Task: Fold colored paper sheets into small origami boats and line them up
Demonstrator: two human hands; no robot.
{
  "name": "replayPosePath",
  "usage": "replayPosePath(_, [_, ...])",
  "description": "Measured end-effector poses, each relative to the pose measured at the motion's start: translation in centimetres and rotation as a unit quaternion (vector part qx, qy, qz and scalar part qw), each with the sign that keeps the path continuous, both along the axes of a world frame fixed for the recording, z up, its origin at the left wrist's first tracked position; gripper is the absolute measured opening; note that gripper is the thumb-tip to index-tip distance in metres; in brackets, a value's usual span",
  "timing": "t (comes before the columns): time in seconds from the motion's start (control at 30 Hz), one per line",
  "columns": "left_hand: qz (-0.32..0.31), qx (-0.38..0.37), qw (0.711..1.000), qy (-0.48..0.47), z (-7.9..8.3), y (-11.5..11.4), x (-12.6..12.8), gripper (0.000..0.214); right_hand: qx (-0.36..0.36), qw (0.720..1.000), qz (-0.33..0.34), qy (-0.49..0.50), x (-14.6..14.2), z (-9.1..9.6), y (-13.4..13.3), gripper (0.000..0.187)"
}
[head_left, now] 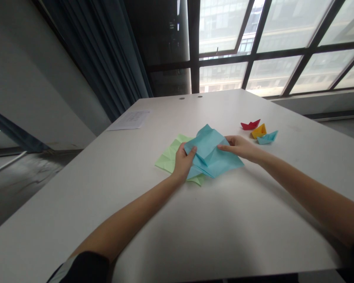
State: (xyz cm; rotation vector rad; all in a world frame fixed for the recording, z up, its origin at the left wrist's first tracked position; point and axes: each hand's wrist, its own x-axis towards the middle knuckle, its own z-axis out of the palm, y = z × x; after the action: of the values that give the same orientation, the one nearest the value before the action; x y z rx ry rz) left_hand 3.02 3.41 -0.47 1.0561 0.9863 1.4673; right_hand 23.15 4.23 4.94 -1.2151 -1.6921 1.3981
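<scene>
Between both hands is a creased sheet of blue paper [212, 143], partly folded, with its flaps spread out. My left hand [183, 159] pinches its left edge, thumb on top. On the opposite side my right hand [238, 147] grips the sheet between thumb and fingers. Beneath and to the left lies a creased light green paper [168, 157] on the white table [129, 169]; the blue sheet covers part of it. Whether the blue sheet touches the green one, I cannot tell.
Beyond my right hand stand three small folded paper boats: a red boat [250, 125], a yellow boat [259, 131] and a blue boat [268, 138]. A printed white sheet [129, 120] lies by the table's left edge. A dark blue curtain [100, 51] and windows are behind.
</scene>
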Motion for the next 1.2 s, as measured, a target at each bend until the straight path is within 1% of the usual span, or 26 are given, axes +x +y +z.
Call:
replayPosePath(0.1, [-0.057, -0.061, 0.996, -0.016, 0.4, -0.6, 0.2, 0.048, 0.047, 0.998, -0.046, 0.010, -0.3, -0.1, 0.0, 0.029])
replayPosePath(0.13, [-0.076, -0.083, 0.993, -0.029, 0.5, -0.7, 0.3, 0.048, 0.065, 0.996, -0.061, 0.009, -0.2, -0.2, 0.0, 0.028])
replayPosePath(0.23, [-0.108, -0.134, 0.983, -0.065, 1.0, -1.0, 0.3, 0.039, 0.102, 0.990, -0.093, 0.015, 0.0, -0.6, 0.3, 0.029])
replayPosePath(0.3, [-0.126, -0.149, 0.979, -0.066, 1.2, -1.1, 0.3, 0.032, 0.114, 0.987, -0.111, 0.014, 0.1, -0.8, 0.5, 0.030])
replayPosePath(0.4, [-0.136, -0.152, 0.978, -0.047, 1.0, -1.0, 0.1, 0.027, 0.129, 0.983, -0.127, -0.014, 0.3, -0.8, 0.7, 0.033])
replayPosePath(0.53, [-0.121, -0.127, 0.984, -0.039, 0.1, -0.5, -0.3, 0.030, 0.160, 0.978, -0.099, -0.091, 0.9, -0.3, 0.8, 0.036])
replayPosePath(0.67, [-0.110, -0.096, 0.989, -0.034, -0.5, -0.2, -0.3, 0.033, 0.224, 0.951, -0.086, -0.193, 1.2, 0.3, 0.9, 0.035])
replayPosePath(0.77, [-0.092, -0.086, 0.991, -0.042, -0.6, -0.1, -0.3, 0.035, 0.245, 0.938, -0.102, -0.222, 1.3, 0.4, 1.0, 0.034])
replayPosePath(0.83, [-0.064, -0.081, 0.993, -0.054, -0.6, 0.0, -0.3, 0.035, 0.230, 0.942, -0.119, -0.214, 1.3, 0.2, 1.1, 0.037])
replayPosePath(0.9, [-0.016, -0.074, 0.995, -0.058, -0.7, 0.3, -0.2, 0.033, 0.194, 0.955, -0.119, -0.189, 1.2, -0.1, 1.1, 0.044])
replayPosePath(1.0, [0.048, -0.062, 0.995, -0.064, -0.7, 0.6, 0.0, 0.029, 0.104, 0.981, -0.095, -0.135, 0.8, -0.5, 0.8, 0.050])
replayPosePath(1.1, [0.068, -0.061, 0.993, -0.074, -0.4, 0.5, 0.3, 0.030, -0.022, 0.994, -0.074, -0.071, 0.0, -0.6, 0.2, 0.047])
replayPosePath(1.13, [0.071, -0.066, 0.993, -0.073, -0.2, 0.4, 0.4, 0.031, -0.051, 0.995, -0.067, -0.057, -0.2, -0.7, 0.1, 0.044])
replayPosePath(1.2, [0.067, -0.078, 0.992, -0.068, 0.0, 0.2, 0.6, 0.033, -0.076, 0.995, -0.058, -0.037, -0.7, -0.7, -0.2, 0.037])
